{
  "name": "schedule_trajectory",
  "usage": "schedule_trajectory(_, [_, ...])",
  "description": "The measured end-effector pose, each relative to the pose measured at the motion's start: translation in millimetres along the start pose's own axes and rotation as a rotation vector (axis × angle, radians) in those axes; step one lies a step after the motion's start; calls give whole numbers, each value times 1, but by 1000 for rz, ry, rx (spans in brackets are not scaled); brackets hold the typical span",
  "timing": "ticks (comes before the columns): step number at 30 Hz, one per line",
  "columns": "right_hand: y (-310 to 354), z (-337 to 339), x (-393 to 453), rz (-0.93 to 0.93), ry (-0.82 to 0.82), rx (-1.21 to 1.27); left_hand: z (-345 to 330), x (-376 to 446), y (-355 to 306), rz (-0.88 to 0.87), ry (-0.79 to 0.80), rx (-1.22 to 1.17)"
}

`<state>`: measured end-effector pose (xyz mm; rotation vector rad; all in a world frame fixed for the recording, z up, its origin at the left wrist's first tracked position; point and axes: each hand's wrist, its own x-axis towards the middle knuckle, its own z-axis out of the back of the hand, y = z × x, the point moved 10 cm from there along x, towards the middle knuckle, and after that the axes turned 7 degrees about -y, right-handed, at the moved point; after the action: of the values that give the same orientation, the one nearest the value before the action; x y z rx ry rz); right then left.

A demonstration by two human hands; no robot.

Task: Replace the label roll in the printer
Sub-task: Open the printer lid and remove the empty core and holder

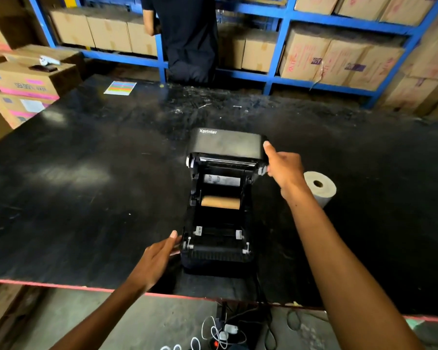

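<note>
A black label printer (220, 253) stands on the black table with its lid (228, 144) swung up and back. Inside its bay lies a bare brown cardboard core (220, 202). A full label roll (320, 189) stands on end on the table just right of the printer. My right hand (283, 168) grips the right edge of the raised lid, thumb up along its corner. My left hand (157, 256) rests flat against the printer's lower left side, fingers extended.
The table (86, 185) has a red front edge. A coloured sheet (120, 87) lies far left. A person in dark clothes (187, 39) stands behind it at blue shelving (285, 18) of cartons. Stacked boxes (28, 84) sit at left. Cables (223, 332) lie on the floor below.
</note>
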<state>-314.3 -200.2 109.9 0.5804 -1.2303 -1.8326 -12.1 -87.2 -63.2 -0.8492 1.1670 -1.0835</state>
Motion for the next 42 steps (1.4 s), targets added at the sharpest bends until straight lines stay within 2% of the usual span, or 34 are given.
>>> schedule_trajectory(6, [-2, -8, 5, 20, -14, 295, 4, 4, 2, 26, 3, -12])
schedule_trajectory(9, [-7, -20, 1, 30, 87, 348, 10, 15, 4, 37, 27, 19])
schedule_trajectory(13, [-19, -40, -12, 56, 315, 279, 16, 32, -4, 32, 36, 47])
schedule_trajectory(16, [-41, -43, -24, 44, 302, 219, 21, 43, -26, -70, -70, 34])
schedule_trajectory(20, [-82, -54, -48, 68, 327, -115, 4, 50, -72, -303, -113, 115])
schedule_trajectory(21, [-89, -57, -53, 89, 335, -203, -2, 55, -75, -318, -117, 157])
schedule_trajectory(23, [-98, -61, -63, 143, 329, -329, -15, 67, -66, -241, -104, 274])
schedule_trajectory(24, [-101, -64, -68, 160, 332, -355, -21, 71, -61, -200, -95, 361])
schedule_trajectory(26, [-105, -70, -78, 169, 355, -358, -32, 74, -56, -228, -85, 504])
schedule_trajectory(30, [-93, -66, -85, 157, 336, -193, -30, 66, -76, -300, -131, 410])
schedule_trajectory(35, [-57, -25, -82, 199, 160, 180, -26, 35, -111, -361, -140, 65])
schedule_trajectory(37, [-54, -4, -78, 214, 78, 271, -32, 25, -124, -404, -155, 11])
schedule_trajectory(42, [-96, 48, -51, 48, -56, 481, -97, 17, -143, -405, -58, -130])
